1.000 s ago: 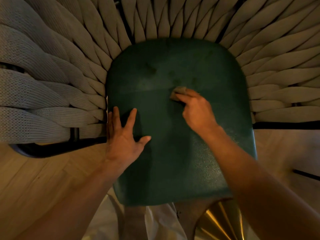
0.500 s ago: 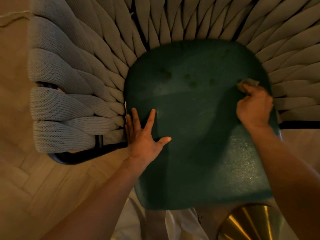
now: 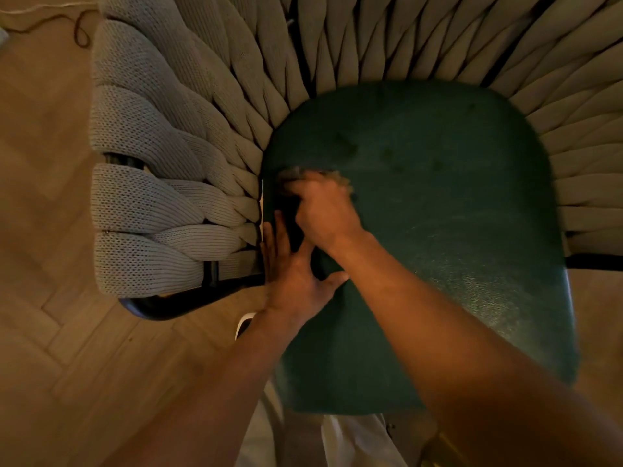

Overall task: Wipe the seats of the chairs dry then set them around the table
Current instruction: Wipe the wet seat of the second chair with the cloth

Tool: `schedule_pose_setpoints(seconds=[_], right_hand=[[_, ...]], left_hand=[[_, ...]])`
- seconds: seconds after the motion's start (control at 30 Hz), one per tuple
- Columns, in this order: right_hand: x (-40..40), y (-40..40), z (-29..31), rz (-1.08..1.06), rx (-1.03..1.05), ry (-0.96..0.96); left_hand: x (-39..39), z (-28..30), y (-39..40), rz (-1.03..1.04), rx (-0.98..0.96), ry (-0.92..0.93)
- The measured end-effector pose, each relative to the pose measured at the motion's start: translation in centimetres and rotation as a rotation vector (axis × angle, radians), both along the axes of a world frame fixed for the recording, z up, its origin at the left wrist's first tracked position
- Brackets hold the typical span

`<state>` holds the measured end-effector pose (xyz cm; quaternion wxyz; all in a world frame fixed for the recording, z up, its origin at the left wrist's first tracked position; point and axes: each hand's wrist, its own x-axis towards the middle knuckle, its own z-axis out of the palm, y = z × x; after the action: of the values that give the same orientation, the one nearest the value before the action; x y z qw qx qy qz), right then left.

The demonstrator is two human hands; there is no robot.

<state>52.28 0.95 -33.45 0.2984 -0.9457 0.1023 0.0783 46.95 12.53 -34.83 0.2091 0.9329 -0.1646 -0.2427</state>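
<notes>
Seen from above: a wad of cloth [image 3: 313, 175] bunched under the curled fingers of the right hand [image 3: 323, 210], pressed to the green seat [image 3: 438, 230] near its left edge, just inside the woven rope backrest [image 3: 161, 183]. Grip closed round the cloth, only a frayed, blurred fringe showing past the knuckles. Left hand [image 3: 296, 274] flat on the same left edge, fingers straight and spread, holding nothing, bracing the chair; right wrist crossing just above it.

Cloth apparently soft, light and limp, best kept balled in the palm so as to press evenly. Seat looking firm and padded, with a pebbled, leather-like skin likely to shed water rather than soak it in, and so probably a little slick under a damp hand. Several darker spots, possibly damp, further back on the seat [image 3: 387, 153], beyond and to the right of the grip, apparently not yet wiped. Chair itself probably weighty enough to want both hands; the dark metal frame tube [image 3: 175, 305] below the ropes looking like the soundest hold for lifting, the ropes too yielding. Herringbone wood floor [image 3: 67, 332] underneath. No table in view.
</notes>
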Motion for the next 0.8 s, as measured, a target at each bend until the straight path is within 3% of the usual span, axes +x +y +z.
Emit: schedule_pose_setpoints(seconds=[0.1, 0.27, 0.47, 0.8], right_hand=[[1.6, 1.1, 0.6, 0.131, -0.051, 0.021], [0.2, -2.0, 0.5, 0.168, -0.090, 0.030], [-5.4, -10.3, -0.5, -0.108, -0.100, -0.139], [-11.7, -21.7, -0.7, -0.548, -0.310, -0.036]], left_hand=[[0.0, -0.1, 0.1, -0.011, -0.015, -0.020], [0.5, 1.1, -0.8, 0.001, 0.086, 0.072], [2.5, 1.9, -2.0, 0.075, 0.070, 0.091], [3.7, 0.7, -1.9, 0.064, 0.089, 0.122]])
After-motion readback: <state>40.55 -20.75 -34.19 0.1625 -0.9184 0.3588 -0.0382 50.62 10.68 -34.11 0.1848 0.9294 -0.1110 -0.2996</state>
